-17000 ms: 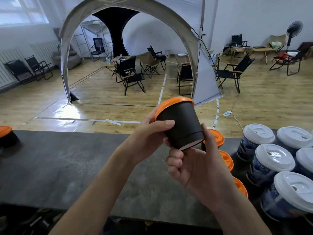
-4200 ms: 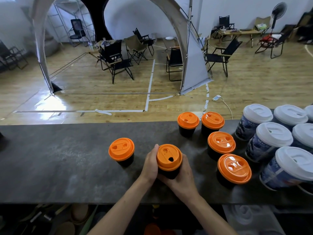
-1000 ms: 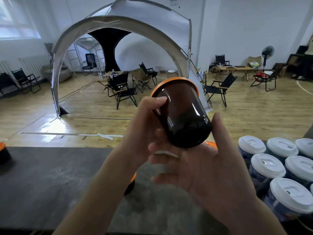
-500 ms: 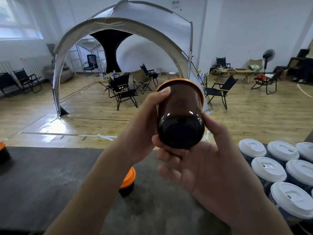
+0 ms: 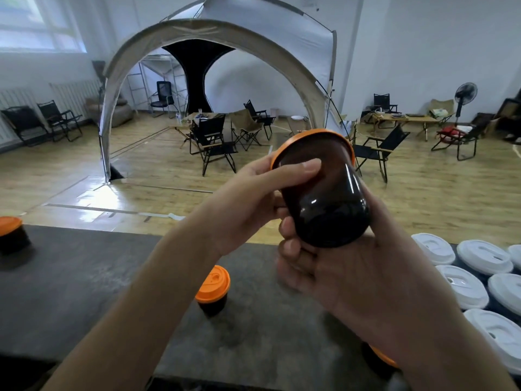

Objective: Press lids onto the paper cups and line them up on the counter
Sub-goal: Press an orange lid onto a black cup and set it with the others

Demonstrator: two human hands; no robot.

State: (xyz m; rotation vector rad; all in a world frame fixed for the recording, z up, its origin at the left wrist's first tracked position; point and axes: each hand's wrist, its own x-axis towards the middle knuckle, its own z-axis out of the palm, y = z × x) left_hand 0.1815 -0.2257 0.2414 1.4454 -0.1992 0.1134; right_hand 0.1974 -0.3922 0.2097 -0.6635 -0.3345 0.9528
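Aloft above the dark surface (image 5: 70,277), a black cup (image 5: 324,198) with an orange lid (image 5: 313,135) is held tilted, base toward the camera. Its lidded end is gripped by the left hand (image 5: 245,198), thumb laid across its side; its base is wrapped by the curled fingers (image 5: 290,230) of the right hand (image 5: 352,277). A second lidded cup (image 5: 212,289) is seen standing on the surface beneath, a third cup (image 5: 12,235) at far left, and white-lidded cups (image 5: 462,286) are grouped at right.

One head-worn camera looks forward and slightly down, close over the bench (image 5: 70,277), tent (image 5: 282,43) at 12 o'clock.
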